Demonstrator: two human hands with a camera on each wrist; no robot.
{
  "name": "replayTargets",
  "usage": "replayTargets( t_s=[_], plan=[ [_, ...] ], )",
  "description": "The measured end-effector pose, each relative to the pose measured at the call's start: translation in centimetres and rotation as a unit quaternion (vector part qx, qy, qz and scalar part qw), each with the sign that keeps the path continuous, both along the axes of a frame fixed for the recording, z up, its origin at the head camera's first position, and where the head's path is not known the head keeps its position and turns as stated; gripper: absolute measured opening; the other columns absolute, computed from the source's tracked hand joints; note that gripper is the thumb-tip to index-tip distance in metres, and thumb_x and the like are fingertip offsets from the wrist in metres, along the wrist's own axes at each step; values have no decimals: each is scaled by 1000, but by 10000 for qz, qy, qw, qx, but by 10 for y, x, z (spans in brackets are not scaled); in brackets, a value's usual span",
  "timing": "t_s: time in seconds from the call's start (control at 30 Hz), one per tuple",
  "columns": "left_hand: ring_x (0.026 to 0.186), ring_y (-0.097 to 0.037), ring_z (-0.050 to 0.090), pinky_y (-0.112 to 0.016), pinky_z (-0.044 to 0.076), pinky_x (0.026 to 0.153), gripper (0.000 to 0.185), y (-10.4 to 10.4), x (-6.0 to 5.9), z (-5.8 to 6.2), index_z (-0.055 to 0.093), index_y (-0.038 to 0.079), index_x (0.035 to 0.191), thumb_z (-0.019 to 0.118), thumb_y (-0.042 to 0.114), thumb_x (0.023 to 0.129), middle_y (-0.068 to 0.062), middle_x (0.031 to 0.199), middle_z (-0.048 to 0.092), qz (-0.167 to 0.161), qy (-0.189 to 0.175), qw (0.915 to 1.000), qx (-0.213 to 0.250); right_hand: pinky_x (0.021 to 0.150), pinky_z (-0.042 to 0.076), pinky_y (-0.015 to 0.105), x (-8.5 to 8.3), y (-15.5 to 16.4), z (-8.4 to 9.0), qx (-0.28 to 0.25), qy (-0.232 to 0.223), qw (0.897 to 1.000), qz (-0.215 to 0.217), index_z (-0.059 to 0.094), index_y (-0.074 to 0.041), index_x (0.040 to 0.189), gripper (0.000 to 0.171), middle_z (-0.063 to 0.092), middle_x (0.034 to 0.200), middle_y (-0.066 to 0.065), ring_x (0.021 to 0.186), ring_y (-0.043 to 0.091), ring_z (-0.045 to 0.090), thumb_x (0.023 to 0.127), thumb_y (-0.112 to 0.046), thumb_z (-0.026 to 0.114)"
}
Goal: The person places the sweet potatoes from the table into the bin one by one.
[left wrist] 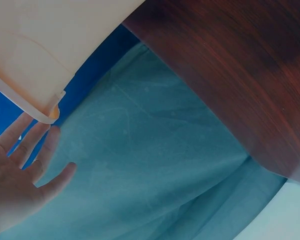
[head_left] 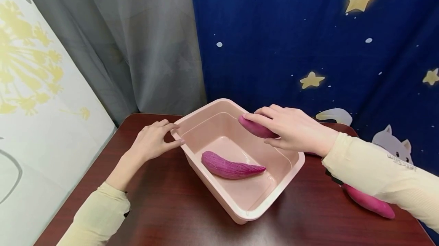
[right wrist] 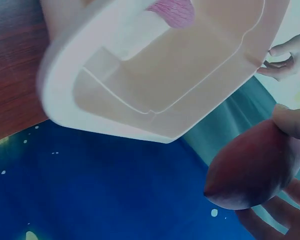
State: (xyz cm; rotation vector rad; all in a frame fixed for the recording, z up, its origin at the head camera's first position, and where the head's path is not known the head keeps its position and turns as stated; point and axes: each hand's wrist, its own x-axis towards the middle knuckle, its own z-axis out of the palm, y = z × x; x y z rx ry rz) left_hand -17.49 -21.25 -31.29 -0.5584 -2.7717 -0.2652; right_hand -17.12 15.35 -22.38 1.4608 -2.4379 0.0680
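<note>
1. My right hand point(head_left: 295, 130) grips a purple yam point(head_left: 255, 128), fingers curled over it, just above the far rim of the pink tub point(head_left: 247, 215).
2. A second yam point(head_left: 229, 165) lies on the tub's floor, near the middle.
3. My left hand point(head_left: 152, 141) rests its relaxed fingertips against the tub's left corner, holding nothing.
4. The tub sits mid-table point(head_left: 164, 208), skewed to the edges.
5. A third yam point(head_left: 370, 201) lies near the table's right edge, partly under my right sleeve point(head_left: 380, 177).
</note>
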Motion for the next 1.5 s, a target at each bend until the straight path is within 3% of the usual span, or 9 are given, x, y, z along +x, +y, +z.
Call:
replayTargets(
  t_s=[0.37, 0.8, 1.5],
  plan=[
    [83, -23, 53, -44, 42, 68, 54, -1, -1, 0, 62, 11, 109, 63, 51, 73, -6, 94, 56, 18, -36, 10000, 7, 63, 45, 31, -5, -16, 1, -32, 21, 9998, 173, 41, -17, 132, 62, 52, 111, 1, 90, 16, 49, 76, -24, 68],
    [83, -23, 53, -43, 42, 67, 54, -1, -1, -1, 62, 11, 109, 62, 51, 73, -5, 93, 56, -3, 9, 10000, -10, 56, 44, 29, -14, -32, -2, -4, 15, 9999, 134, 45, -16, 128, 59, 53, 97, 0, 80, 15, 48, 75, -25, 68],
    [81, -23, 53, -43, 42, 65, 55, -1, -1, 0, 62, 11, 109, 62, 52, 73, -6, 93, 55, 33, -70, 9999, 69, 58, 45, 31, -32, -66, -18, 418, -821, 9955, -216, 43, -18, 130, 63, 50, 107, 2, 84, 17, 50, 74, -25, 70]
  ],
)
